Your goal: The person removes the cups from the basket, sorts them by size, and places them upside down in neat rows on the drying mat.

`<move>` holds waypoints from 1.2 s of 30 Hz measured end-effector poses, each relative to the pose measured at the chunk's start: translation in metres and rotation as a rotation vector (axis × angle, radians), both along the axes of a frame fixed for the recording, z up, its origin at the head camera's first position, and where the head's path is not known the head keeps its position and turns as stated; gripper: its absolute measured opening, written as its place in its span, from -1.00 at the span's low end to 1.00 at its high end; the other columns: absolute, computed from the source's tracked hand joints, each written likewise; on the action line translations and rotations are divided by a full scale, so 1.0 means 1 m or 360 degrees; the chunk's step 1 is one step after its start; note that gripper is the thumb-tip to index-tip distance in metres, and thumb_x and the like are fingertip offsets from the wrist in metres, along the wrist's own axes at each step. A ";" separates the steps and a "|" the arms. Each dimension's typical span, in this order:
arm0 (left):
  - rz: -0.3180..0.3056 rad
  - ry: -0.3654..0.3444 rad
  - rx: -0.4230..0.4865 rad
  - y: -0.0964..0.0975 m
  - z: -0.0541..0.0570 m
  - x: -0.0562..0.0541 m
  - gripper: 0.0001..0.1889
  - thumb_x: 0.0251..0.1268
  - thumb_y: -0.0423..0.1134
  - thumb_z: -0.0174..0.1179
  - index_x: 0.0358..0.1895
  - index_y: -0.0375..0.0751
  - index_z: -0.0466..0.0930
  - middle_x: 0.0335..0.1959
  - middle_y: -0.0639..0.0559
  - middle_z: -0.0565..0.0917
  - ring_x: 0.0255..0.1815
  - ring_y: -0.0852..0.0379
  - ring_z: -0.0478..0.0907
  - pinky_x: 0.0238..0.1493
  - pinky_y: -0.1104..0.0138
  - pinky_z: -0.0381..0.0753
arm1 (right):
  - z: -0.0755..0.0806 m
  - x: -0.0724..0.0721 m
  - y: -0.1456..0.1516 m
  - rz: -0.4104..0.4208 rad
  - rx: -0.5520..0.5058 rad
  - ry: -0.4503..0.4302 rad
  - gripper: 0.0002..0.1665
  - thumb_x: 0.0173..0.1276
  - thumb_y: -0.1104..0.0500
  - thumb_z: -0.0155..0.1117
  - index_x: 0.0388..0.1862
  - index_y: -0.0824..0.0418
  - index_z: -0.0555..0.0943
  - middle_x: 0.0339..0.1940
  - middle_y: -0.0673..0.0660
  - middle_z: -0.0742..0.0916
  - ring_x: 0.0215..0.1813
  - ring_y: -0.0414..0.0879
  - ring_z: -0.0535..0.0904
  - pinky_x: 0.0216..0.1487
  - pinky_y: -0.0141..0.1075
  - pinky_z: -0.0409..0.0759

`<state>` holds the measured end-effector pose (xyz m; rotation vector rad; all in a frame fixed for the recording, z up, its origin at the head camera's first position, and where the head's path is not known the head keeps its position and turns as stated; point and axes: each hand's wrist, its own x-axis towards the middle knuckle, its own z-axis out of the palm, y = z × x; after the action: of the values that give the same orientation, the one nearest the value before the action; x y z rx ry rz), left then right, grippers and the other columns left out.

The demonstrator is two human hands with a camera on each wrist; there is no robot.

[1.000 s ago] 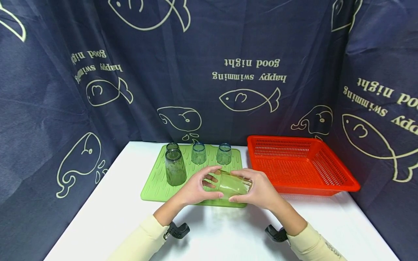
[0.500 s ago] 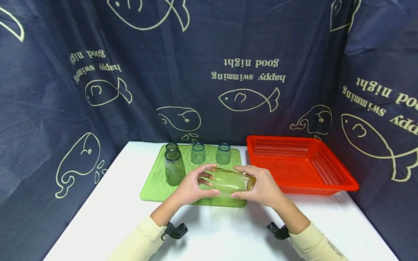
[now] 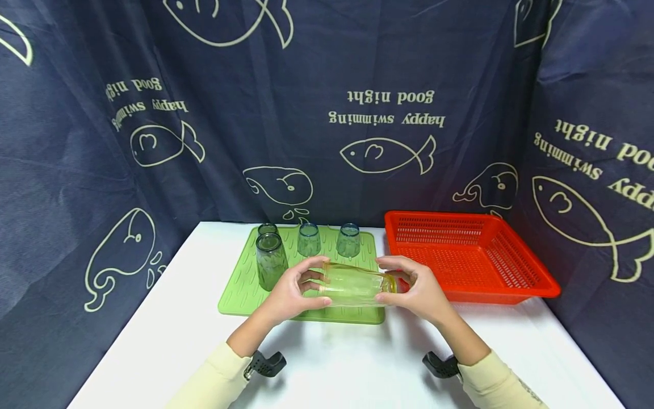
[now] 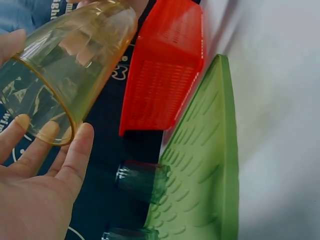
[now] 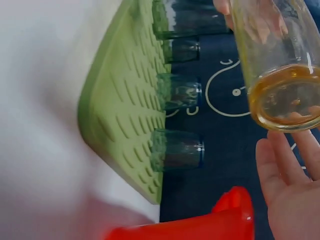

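Observation:
A yellow-tinted drinking glass point(image 3: 352, 286) lies sideways in the air between both hands, over the front of a green drying mat point(image 3: 239, 296). Its open mouth faces left and its thick base faces right. My left hand point(image 3: 290, 291) holds the rim end, thumb in front and fingers behind. At the base end, my right hand point(image 3: 420, 288) grips with thumb and fingers. The left wrist view shows fingertips at the glass's rim point(image 4: 59, 102); in the right wrist view fingers lie by its amber base point(image 5: 287, 97).
On the mat's left stands a tall greenish glass point(image 3: 271, 264), with a glass point(image 3: 268, 228) partly hidden behind it. Two short bluish glasses, one mid-back point(image 3: 309, 241) and one right point(image 3: 348, 242), stand along the back. A red plastic basket point(image 3: 441, 230) sits to the right on the white table point(image 3: 168, 318).
The glass has shifted slightly left with the left hand. My right hand has moved right along it to the base, so the hands are farther apart and more of the glass shows.

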<state>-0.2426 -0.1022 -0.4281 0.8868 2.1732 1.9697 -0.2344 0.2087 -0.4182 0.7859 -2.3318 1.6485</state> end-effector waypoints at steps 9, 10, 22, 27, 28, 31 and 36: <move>-0.0063 0.0001 0.0134 -0.005 -0.006 0.002 -0.16 0.06 -0.44 0.53 0.47 -0.21 0.36 0.36 -0.25 0.47 0.22 0.00 0.63 0.22 0.28 0.69 | -0.008 0.005 -0.002 0.0165 -0.0225 -0.0141 -0.25 0.09 0.43 0.59 0.31 0.38 0.56 0.24 0.10 0.72 0.18 -0.19 0.69 0.23 -0.42 0.66; -0.0064 0.0006 0.0138 -0.006 -0.006 0.002 -0.16 0.06 -0.44 0.53 0.47 -0.22 0.36 0.36 -0.25 0.47 0.22 0.00 0.62 0.23 0.26 0.69 | -0.009 0.006 -0.002 0.0174 -0.0236 -0.0153 -0.25 0.09 0.44 0.58 0.31 0.38 0.56 0.26 0.16 0.71 0.19 -0.20 0.68 0.23 -0.41 0.66; -0.0083 0.0015 0.0178 -0.006 -0.009 0.004 -0.13 0.05 -0.47 0.52 0.48 -0.41 0.29 0.36 -0.14 0.46 0.23 -0.03 0.57 0.26 0.10 0.67 | -0.012 0.012 -0.005 0.0291 -0.0332 -0.0220 -0.23 0.09 0.47 0.56 0.32 0.45 0.52 0.22 -0.01 0.73 0.09 -0.15 0.74 0.08 -0.34 0.75; -0.0089 0.0017 0.0181 -0.006 -0.009 0.004 -0.14 0.06 -0.48 0.50 0.48 -0.39 0.29 0.37 -0.20 0.44 0.21 0.08 0.57 0.25 0.13 0.67 | -0.014 0.012 -0.007 0.0284 -0.0341 -0.0213 -0.26 0.08 0.48 0.55 0.29 0.46 0.53 0.18 -0.04 0.75 0.07 -0.16 0.76 0.07 -0.36 0.75; -0.0089 0.0014 0.0178 -0.006 -0.010 0.004 -0.14 0.06 -0.48 0.50 0.48 -0.39 0.29 0.38 -0.19 0.44 0.21 0.07 0.57 0.25 0.14 0.67 | -0.014 0.012 -0.008 0.0286 -0.0349 -0.0215 -0.26 0.08 0.49 0.55 0.29 0.46 0.53 0.18 -0.05 0.75 0.07 -0.16 0.76 0.06 -0.36 0.75; -0.0097 0.0009 0.0181 -0.007 -0.011 0.004 -0.13 0.08 -0.49 0.49 0.49 -0.40 0.27 0.38 -0.19 0.44 0.23 0.02 0.56 0.25 0.20 0.67 | -0.014 0.012 -0.009 0.0293 -0.0371 -0.0215 -0.26 0.08 0.51 0.54 0.29 0.50 0.51 0.16 -0.06 0.76 0.06 -0.15 0.77 0.04 -0.34 0.77; -0.0121 0.0022 0.0185 -0.008 -0.012 0.002 -0.13 0.13 -0.46 0.47 0.52 -0.40 0.22 0.41 -0.26 0.41 0.25 0.02 0.55 0.25 0.26 0.66 | -0.012 0.011 -0.012 0.0237 -0.0362 -0.0231 -0.25 0.07 0.48 0.56 0.29 0.49 0.53 0.12 -0.10 0.77 0.04 -0.16 0.78 0.02 -0.32 0.77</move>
<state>-0.2403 -0.1106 -0.4404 0.9858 2.0175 2.0774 -0.2235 0.1970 -0.4306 0.8345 -2.1672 2.0538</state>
